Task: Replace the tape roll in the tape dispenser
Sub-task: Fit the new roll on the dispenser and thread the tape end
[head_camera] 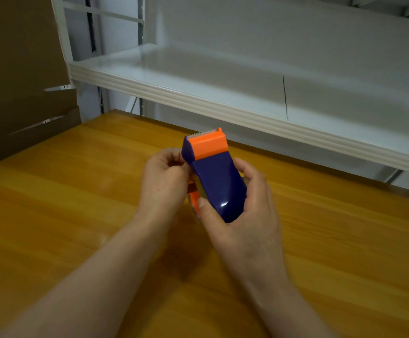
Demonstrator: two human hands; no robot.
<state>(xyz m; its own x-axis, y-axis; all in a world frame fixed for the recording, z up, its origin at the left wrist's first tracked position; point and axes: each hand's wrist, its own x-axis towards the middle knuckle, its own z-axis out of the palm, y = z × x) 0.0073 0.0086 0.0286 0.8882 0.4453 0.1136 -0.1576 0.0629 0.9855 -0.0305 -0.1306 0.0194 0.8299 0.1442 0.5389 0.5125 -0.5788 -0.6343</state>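
Note:
A dark blue tape dispenser (216, 184) with an orange front cap and a toothed metal blade is held above the wooden table (76, 196). My right hand (245, 211) wraps around its rear body from the right, thumb on the left side. My left hand (165, 181) pinches at the dispenser's left side, near the front. An orange hub and a bit of clear tape roll (194, 198) show between the two hands; most of the roll is hidden.
A white metal shelf (247, 113) runs across just behind the table at blade height. Brown cardboard boxes (20, 81) stand stacked at the left, over the table's far left corner.

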